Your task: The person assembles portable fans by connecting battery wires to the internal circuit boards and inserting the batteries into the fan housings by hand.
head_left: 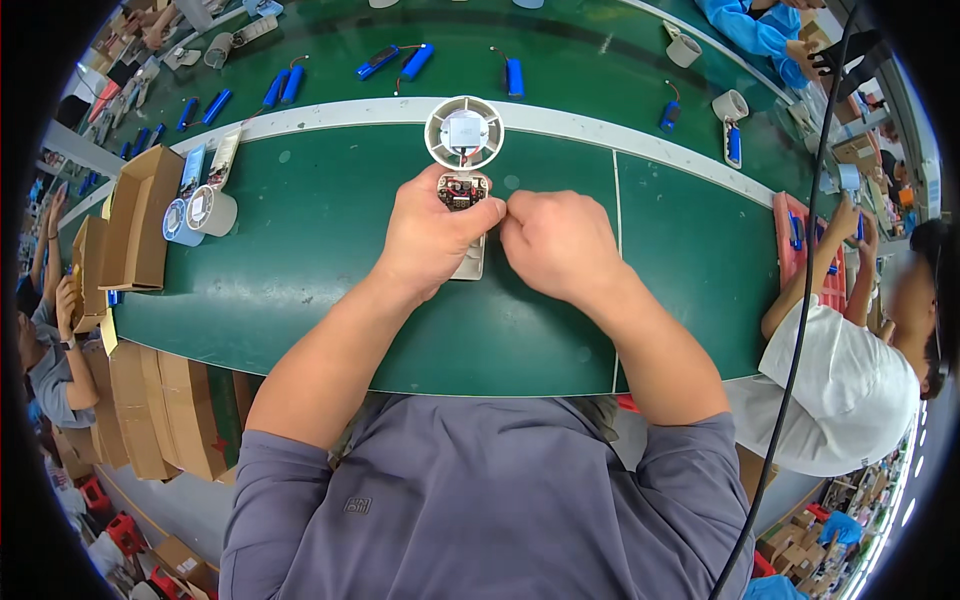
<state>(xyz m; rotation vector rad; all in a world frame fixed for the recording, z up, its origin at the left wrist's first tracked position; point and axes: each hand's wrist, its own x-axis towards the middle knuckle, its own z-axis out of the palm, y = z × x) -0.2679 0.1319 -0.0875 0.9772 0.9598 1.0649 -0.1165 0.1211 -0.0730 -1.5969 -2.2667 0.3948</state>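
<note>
My left hand (425, 235) is wrapped round an opened handheld fan (468, 268) over the green table. Its round white head (464, 135) points away from me, and the handle comes back toward me. Inside the handle's upper part, a dark circuit board (462, 192) with red wires lies exposed; my left thumb presses across it. Just right of the board, my right hand (560, 240) is closed, its thumb and index finger pinched near the handle's edge. Whatever is in that pinch is hidden or too small to name.
Blue battery packs (514, 78) with leads lie along the green belt (580, 60) beyond a white rail (560, 125). Two fan heads (212, 212) and cardboard boxes (145, 220) stand at left. A co-worker (840, 390) sits at right by a red crate (790, 260). A black cable (800, 340) hangs there.
</note>
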